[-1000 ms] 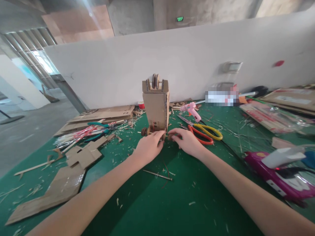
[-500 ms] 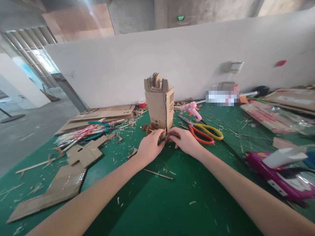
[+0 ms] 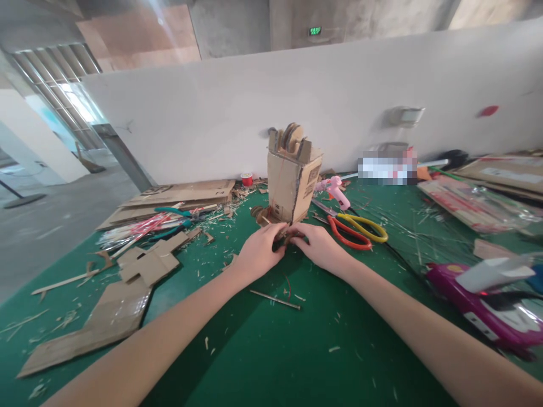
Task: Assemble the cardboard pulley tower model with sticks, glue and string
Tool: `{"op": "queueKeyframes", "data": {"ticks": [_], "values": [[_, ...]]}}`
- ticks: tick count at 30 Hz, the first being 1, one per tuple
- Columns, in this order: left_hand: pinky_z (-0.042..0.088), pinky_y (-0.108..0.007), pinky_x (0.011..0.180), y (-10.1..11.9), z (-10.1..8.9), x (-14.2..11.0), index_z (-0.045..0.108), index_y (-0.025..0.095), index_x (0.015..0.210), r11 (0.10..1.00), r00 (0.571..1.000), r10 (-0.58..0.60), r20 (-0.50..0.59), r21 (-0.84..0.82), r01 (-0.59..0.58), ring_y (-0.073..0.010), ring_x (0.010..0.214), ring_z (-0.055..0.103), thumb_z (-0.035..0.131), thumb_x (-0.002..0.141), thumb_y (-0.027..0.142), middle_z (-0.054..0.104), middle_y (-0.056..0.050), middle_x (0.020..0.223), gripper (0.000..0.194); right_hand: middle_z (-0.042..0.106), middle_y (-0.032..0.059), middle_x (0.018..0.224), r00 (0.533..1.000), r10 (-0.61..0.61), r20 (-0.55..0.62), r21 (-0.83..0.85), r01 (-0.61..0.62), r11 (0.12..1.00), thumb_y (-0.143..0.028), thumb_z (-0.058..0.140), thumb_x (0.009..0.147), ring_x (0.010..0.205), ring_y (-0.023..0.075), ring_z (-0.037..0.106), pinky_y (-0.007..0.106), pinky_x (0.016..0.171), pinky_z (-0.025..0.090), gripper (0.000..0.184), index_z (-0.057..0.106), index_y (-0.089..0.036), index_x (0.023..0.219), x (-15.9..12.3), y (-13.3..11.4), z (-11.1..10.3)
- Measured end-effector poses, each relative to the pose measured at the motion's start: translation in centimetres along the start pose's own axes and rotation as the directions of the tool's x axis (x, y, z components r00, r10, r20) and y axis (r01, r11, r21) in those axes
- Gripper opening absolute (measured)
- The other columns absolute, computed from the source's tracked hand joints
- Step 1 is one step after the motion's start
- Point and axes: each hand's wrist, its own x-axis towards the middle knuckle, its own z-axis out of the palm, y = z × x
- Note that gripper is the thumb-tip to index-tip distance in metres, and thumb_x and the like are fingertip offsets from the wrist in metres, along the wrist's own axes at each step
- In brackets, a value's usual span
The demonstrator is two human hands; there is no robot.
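Cardboard tower [image 3: 285, 186] stands on the green table [image 3: 314, 367] — left hand [image 3: 263, 249] and right hand [image 3: 321, 247] pinch a small brown piece [image 3: 291, 239] by its near foot, seemingly adjusting it — next probably calls for a steady hold

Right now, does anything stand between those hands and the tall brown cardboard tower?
Nothing visible: the left hand and right hand are at the foot of the tower. Orange-and-yellow-handled scissors lie off to the right.

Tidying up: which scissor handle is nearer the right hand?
The orange handle, on the side toward the right hand; the yellow handle lies beyond it.
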Motion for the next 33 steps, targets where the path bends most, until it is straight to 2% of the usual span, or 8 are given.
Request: {"op": "queueKeyframes", "data": {"ticks": [6, 10, 13, 21, 25, 29, 31, 33], "values": [[0.047, -0.036, 0.093, -0.8, 0.4, 0.4, 0.054, 0.02, 0.125, 1.0, 0.996, 0.023, -0.085, -0.005, -0.024, -0.0219, 0.104, 0.059, 0.051, 0.08, 0.009, 0.065, -0.004, 0.116, 0.046, 0.071, 0.0031, 0.095, 0.998, 0.068, 0.016, 0.072, -0.069, 0.995, -0.007, 0.053, 0.081, 0.088, 0.0151, 0.066, 0.029, 0.081, 0.05, 0.025, 0.064, -0.02, 0.099, 0.6, 0.4, 0.3], [0.048, -0.032, 0.093, -1.1, 0.7, 0.7, 0.057, 0.018, 0.121, 0.994, 0.993, 0.025, -0.117, -0.105, -0.037, -0.0189, 0.103, 0.062, 0.047, 0.083, 0.007, 0.065, -0.004, 0.117, 0.041, 0.069, 0.0063, 0.1, 0.968, 0.239, 0.079, 0.201, -0.25, 0.947, -0.01, 0.052, 0.08, 0.083, 0.0162, 0.067, 0.021, 0.05, 0.051, 0.027, 0.058, -0.019, 0.105, 1.0, 0.6, 0.4], [0.049, -0.032, 0.092, -1.2, 0.7, 0.8, 0.059, 0.018, 0.119, 0.993, 0.992, 0.0, -0.129, -0.115, -0.015, -0.019, 0.101, 0.064, 0.045, 0.085, 0.007, 0.067, -0.004, 0.115, 0.039, 0.068, 0.0059, 0.097, 0.953, 0.287, 0.101, 0.246, -0.303, 0.921, -0.013, 0.052, 0.081, 0.077, 0.016, 0.066, 0.018, 0.04, 0.048, 0.021, 0.056, -0.02, 0.1, 1.0, 0.8, 0.5], [0.051, -0.033, 0.09, -1.4, 0.7, 0.9, 0.063, 0.019, 0.115, 0.994, 0.988, 0.002, -0.154, -0.105, -0.019, -0.0195, 0.097, 0.066, 0.047, 0.084, 0.007, 0.069, -0.003, 0.11, 0.036, 0.069, 0.0002, 0.087, 0.984, 0.168, 0.056, 0.194, -0.176, 0.965, -0.014, 0.051, 0.08, 0.068, 0.0111, 0.064, 0.016, 0.043, 0.044, 0.014, 0.055, -0.021, 0.091, 1.1, 1.1, 0.8], [0.05, -0.033, 0.092, -1.4, 0.6, 0.9, 0.063, 0.018, 0.114, 0.994, 0.989, -0.001, -0.15, -0.107, -0.015, -0.0192, 0.097, 0.066, 0.047, 0.085, 0.008, 0.07, -0.004, 0.109, 0.034, 0.069, 0.001, 0.089, 0.978, 0.193, 0.083, 0.214, -0.207, 0.955, -0.015, 0.05, 0.08, 0.066, 0.0112, 0.063, 0.016, 0.041, 0.042, 0.014, 0.056, -0.021, 0.092, 1.2, 1.0, 0.8], [0.05, -0.031, 0.091, -1.4, 0.8, 0.8, 0.063, 0.017, 0.113, 0.992, 0.985, 0.032, -0.168, -0.118, -0.052, -0.0175, 0.098, 0.065, 0.047, 0.085, 0.007, 0.069, -0.004, 0.109, 0.034, 0.069, 0.0005, 0.088, 0.991, 0.125, 0.043, 0.204, -0.131, 0.97, -0.011, 0.052, 0.079, 0.072, 0.0112, 0.064, 0.022, 0.06, 0.051, 0.019, 0.058, -0.021, 0.094, 1.1, 1.2, 1.0], [0.05, -0.032, 0.092, -1.5, 0.9, 0.8, 0.06, 0.016, 0.117, 0.992, 0.982, 0.047, -0.185, -0.11, -0.068, -0.0177, 0.101, 0.063, 0.048, 0.083, 0.007, 0.067, -0.006, 0.113, 0.036, 0.069, 0.0006, 0.09, 0.997, 0.078, 0.031, 0.189, -0.082, 0.979, -0.009, 0.05, 0.079, 0.076, 0.0111, 0.065, 0.025, 0.071, 0.051, 0.026, 0.06, -0.021, 0.1, 1.1, 1.4, 1.1], [0.049, -0.034, 0.095, -1.7, 0.9, 0.9, 0.054, 0.015, 0.124, 0.994, 0.978, 0.048, -0.202, -0.086, -0.067, -0.0197, 0.108, 0.059, 0.052, 0.081, 0.009, 0.062, -0.009, 0.121, 0.043, 0.069, 0.0007, 0.093, 0.997, 0.062, 0.034, 0.172, -0.067, 0.983, -0.007, 0.048, 0.08, 0.074, 0.0103, 0.065, 0.025, 0.075, 0.051, 0.032, 0.061, -0.022, 0.106, 1.0, 1.5, 1.1]]}}
